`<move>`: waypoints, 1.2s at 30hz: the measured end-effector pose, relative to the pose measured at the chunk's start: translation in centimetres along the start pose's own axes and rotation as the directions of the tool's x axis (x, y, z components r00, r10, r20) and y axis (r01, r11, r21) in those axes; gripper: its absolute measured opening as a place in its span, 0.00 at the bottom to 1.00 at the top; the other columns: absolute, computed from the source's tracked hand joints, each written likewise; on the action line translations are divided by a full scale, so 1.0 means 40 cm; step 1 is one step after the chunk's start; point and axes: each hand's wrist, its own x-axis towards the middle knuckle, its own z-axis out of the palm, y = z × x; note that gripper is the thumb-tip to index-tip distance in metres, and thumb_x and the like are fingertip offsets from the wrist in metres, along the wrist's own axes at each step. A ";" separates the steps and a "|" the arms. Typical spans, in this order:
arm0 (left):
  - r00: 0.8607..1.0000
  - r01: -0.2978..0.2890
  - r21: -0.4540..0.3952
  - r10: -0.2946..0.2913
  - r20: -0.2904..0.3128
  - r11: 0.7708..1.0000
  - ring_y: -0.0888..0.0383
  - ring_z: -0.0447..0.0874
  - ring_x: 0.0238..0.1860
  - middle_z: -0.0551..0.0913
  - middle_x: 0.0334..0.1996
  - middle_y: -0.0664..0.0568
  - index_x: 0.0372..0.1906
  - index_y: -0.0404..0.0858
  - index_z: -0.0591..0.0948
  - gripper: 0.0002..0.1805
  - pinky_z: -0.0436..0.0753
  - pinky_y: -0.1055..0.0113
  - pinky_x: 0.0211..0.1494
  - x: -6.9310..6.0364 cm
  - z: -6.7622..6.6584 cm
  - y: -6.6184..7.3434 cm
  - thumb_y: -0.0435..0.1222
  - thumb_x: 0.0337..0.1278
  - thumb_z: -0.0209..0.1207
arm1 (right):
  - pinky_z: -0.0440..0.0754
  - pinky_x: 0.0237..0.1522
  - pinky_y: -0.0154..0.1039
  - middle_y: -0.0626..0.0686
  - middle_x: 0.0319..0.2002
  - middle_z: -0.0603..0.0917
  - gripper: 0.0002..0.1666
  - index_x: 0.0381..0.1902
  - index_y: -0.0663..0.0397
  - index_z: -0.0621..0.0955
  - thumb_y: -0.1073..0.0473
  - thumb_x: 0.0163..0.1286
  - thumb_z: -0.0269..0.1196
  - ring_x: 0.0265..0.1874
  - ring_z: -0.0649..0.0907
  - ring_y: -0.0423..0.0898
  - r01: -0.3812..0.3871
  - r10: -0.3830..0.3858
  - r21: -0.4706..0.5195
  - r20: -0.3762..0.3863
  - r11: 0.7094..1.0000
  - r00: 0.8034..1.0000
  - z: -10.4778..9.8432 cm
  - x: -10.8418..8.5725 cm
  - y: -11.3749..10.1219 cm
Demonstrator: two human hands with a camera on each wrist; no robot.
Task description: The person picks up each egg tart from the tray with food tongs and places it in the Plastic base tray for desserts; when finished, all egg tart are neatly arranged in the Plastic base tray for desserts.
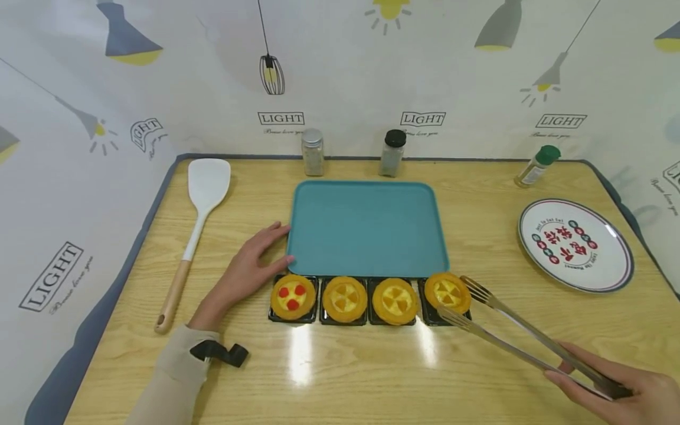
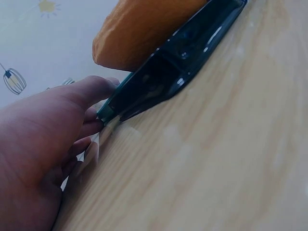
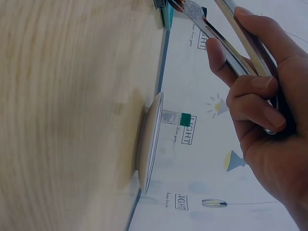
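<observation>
My right hand [image 1: 624, 381] grips metal tongs [image 1: 528, 326]; their tips stand on either side of the rightmost yellow-topped egg tart [image 1: 446, 288]. That tart sits over its black plastic holder [image 1: 434, 317]; whether it is raised is unclear. My left hand [image 1: 244, 265] touches the left edge of a blue-green tray [image 1: 366, 227] with thumb and fingertips, its fingers extended. Two more yellow-topped tarts, one left [image 1: 344, 299] and one right [image 1: 395, 301], and a tart with red pieces [image 1: 292, 297] stand in line in black holders along the tray's near edge.
A white spatula [image 1: 208, 183] with a wooden handle lies at left. Behind the tray stand a silver-capped jar [image 1: 313, 154] and a black-capped jar [image 1: 392, 154]. At right are a green-capped bottle [image 1: 536, 168] and a printed plate [image 1: 605, 254]. Patterned cloth surrounds the table's back and sides.
</observation>
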 end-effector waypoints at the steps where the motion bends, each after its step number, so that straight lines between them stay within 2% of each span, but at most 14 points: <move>1: 1.000 -0.001 -0.001 0.001 -0.001 1.000 0.53 0.51 0.74 0.58 0.74 0.53 0.73 0.54 0.67 0.35 0.56 0.43 0.72 0.000 0.000 0.000 0.54 0.63 0.61 | 0.60 0.08 0.30 0.40 0.23 0.84 0.26 0.45 0.59 0.87 0.64 0.45 0.80 0.06 0.64 0.34 -0.025 0.025 -0.007 0.018 1.000 1.000 0.000 -0.004 0.002; 7: 1.000 -0.006 -0.005 0.006 -0.009 1.000 0.53 0.51 0.74 0.59 0.74 0.53 0.73 0.54 0.67 0.34 0.56 0.43 0.72 -0.001 0.001 0.001 0.54 0.63 0.60 | 0.62 0.09 0.31 0.44 0.25 0.86 0.30 0.49 0.59 0.86 0.58 0.45 0.81 0.08 0.66 0.37 -0.117 0.120 -0.047 0.080 0.992 0.990 0.001 -0.018 0.020; 8: 1.000 -0.006 -0.003 0.006 -0.009 1.000 0.53 0.51 0.74 0.59 0.74 0.53 0.73 0.54 0.67 0.34 0.56 0.44 0.72 -0.001 0.001 0.001 0.54 0.63 0.60 | 0.63 0.09 0.31 0.43 0.27 0.86 0.29 0.51 0.62 0.85 0.61 0.49 0.78 0.08 0.66 0.37 -0.116 0.118 -0.027 0.116 0.993 0.986 -0.001 -0.019 0.024; 10: 1.000 -0.009 0.000 0.009 -0.007 1.000 0.53 0.51 0.74 0.59 0.74 0.52 0.73 0.53 0.67 0.35 0.56 0.43 0.72 0.000 0.001 0.001 0.54 0.63 0.60 | 0.62 0.08 0.32 0.40 0.29 0.85 0.28 0.53 0.62 0.84 0.63 0.53 0.77 0.08 0.65 0.38 -0.124 0.123 0.006 0.099 0.992 0.987 -0.001 -0.019 0.023; 13: 1.000 -0.013 0.004 0.013 -0.007 1.000 0.52 0.52 0.74 0.59 0.74 0.52 0.73 0.53 0.67 0.35 0.56 0.43 0.72 0.000 0.000 0.002 0.53 0.63 0.61 | 0.61 0.07 0.35 0.37 0.33 0.83 0.27 0.57 0.60 0.82 0.66 0.58 0.73 0.07 0.64 0.40 -0.138 0.136 0.095 0.030 0.986 0.990 0.000 -0.006 0.007; 14: 1.000 -0.015 0.003 0.015 -0.006 1.000 0.51 0.52 0.74 0.59 0.74 0.51 0.73 0.52 0.67 0.35 0.56 0.42 0.72 0.001 0.000 0.003 0.53 0.63 0.61 | 0.61 0.07 0.36 0.37 0.34 0.83 0.27 0.59 0.59 0.81 0.67 0.60 0.71 0.08 0.64 0.41 -0.151 0.152 0.137 0.006 0.979 0.988 0.001 0.004 -0.002; 15: 1.000 -0.017 0.003 0.017 -0.007 1.000 0.51 0.52 0.74 0.59 0.74 0.51 0.73 0.52 0.67 0.35 0.56 0.42 0.72 0.001 -0.001 0.003 0.53 0.63 0.61 | 0.61 0.07 0.35 0.36 0.35 0.83 0.29 0.60 0.54 0.81 0.63 0.60 0.73 0.08 0.65 0.42 -0.171 0.179 0.142 -0.040 0.975 0.983 0.003 0.017 -0.012; 16: 1.000 -0.019 0.003 0.019 -0.007 1.000 0.50 0.52 0.74 0.59 0.74 0.51 0.73 0.52 0.67 0.35 0.56 0.42 0.71 0.001 -0.001 0.003 0.53 0.63 0.62 | 0.63 0.08 0.35 0.37 0.33 0.83 0.29 0.61 0.52 0.81 0.61 0.60 0.73 0.08 0.67 0.42 -0.197 0.207 0.159 -0.051 0.968 0.977 0.002 0.036 -0.020; 20: 1.000 -0.026 0.002 0.026 -0.009 1.000 0.49 0.52 0.74 0.59 0.74 0.50 0.73 0.52 0.67 0.35 0.56 0.41 0.71 0.001 0.001 0.000 0.52 0.63 0.62 | 0.68 0.10 0.35 0.42 0.22 0.84 0.35 0.65 0.48 0.78 0.48 0.60 0.73 0.10 0.74 0.43 -0.344 0.358 0.207 -0.031 0.916 0.933 0.016 0.135 -0.038; 22: 1.000 -0.029 0.000 0.029 -0.012 1.000 0.49 0.52 0.74 0.59 0.74 0.49 0.73 0.52 0.67 0.35 0.56 0.41 0.71 0.000 0.002 -0.004 0.52 0.63 0.62 | 0.73 0.11 0.33 0.47 0.16 0.82 0.39 0.65 0.52 0.78 0.45 0.58 0.73 0.10 0.77 0.43 -0.369 0.385 0.224 -0.032 0.902 0.922 0.038 0.194 -0.038; 26: 0.999 -0.035 0.000 0.035 -0.008 0.999 0.48 0.52 0.74 0.59 0.74 0.49 0.73 0.51 0.67 0.35 0.55 0.41 0.71 -0.001 0.004 -0.007 0.52 0.63 0.62 | 0.78 0.12 0.32 0.44 0.20 0.84 0.41 0.63 0.57 0.78 0.41 0.58 0.72 0.11 0.81 0.44 -0.290 0.308 0.203 -0.064 0.935 0.949 0.104 0.285 -0.026; 29: 0.999 -0.036 0.004 0.036 -0.007 0.999 0.47 0.52 0.74 0.59 0.74 0.49 0.73 0.51 0.67 0.35 0.55 0.42 0.72 -0.001 0.005 -0.007 0.53 0.63 0.61 | 0.78 0.13 0.32 0.49 0.29 0.87 0.40 0.62 0.55 0.79 0.38 0.59 0.70 0.12 0.82 0.44 -0.234 0.248 0.148 -0.080 0.961 0.966 0.144 0.329 -0.018; 32: 0.999 -0.039 0.009 0.039 -0.014 0.999 0.47 0.52 0.74 0.59 0.74 0.49 0.73 0.50 0.67 0.36 0.55 0.42 0.72 -0.001 0.003 -0.004 0.53 0.63 0.61 | 0.78 0.12 0.33 0.59 0.36 0.88 0.41 0.62 0.56 0.79 0.35 0.60 0.68 0.14 0.83 0.45 -0.217 0.226 0.108 -0.074 0.970 0.971 0.164 0.348 -0.018; 36: 0.999 -0.039 0.019 0.039 -0.015 0.999 0.46 0.52 0.74 0.59 0.74 0.49 0.73 0.50 0.67 0.36 0.54 0.41 0.72 0.000 0.001 0.001 0.54 0.63 0.61 | 0.78 0.11 0.33 0.62 0.36 0.87 0.41 0.61 0.59 0.79 0.35 0.60 0.68 0.13 0.83 0.45 -0.204 0.211 0.094 -0.078 0.975 0.974 0.175 0.355 -0.020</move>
